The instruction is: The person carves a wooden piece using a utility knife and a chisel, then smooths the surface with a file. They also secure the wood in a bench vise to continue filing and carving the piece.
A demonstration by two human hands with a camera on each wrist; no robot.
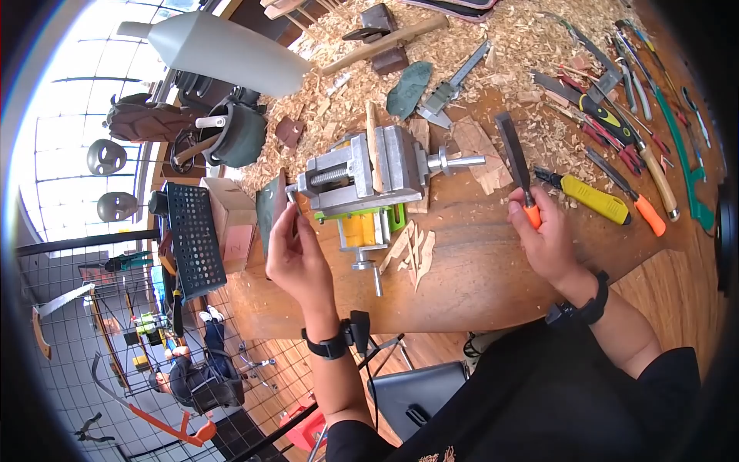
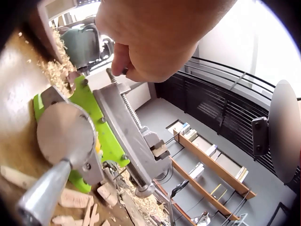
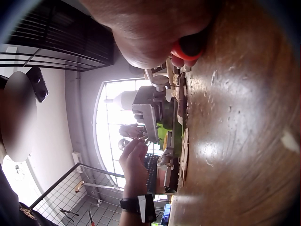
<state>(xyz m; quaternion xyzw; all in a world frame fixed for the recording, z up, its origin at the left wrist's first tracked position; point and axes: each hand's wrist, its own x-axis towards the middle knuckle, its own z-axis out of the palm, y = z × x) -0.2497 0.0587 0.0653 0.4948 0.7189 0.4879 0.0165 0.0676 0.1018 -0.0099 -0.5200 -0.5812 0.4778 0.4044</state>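
Observation:
A grey metal vise [image 1: 400, 165] on a green base stands on the wooden table [image 1: 477, 269], with a thin slat of wood [image 1: 372, 146] upright between its jaws. My left hand [image 1: 295, 204] pinches the small crank at the end of the vise screw [image 2: 129, 106] on the vise's left side; the left wrist view shows the fingers [image 2: 123, 66] curled on it. My right hand [image 1: 531, 209] grips the orange handle [image 3: 188, 49] of a chisel, whose dark blade [image 1: 512, 150] points away from me, to the right of the vise [image 3: 150, 110].
Wood shavings [image 1: 477, 46] cover the far half of the table. Pliers, files and a yellow-handled tool [image 1: 593, 199] lie at the right. A caliper [image 1: 454, 85] and a mallet [image 1: 385, 42] lie beyond the vise. A black perforated rack [image 1: 192, 239] stands at the left edge.

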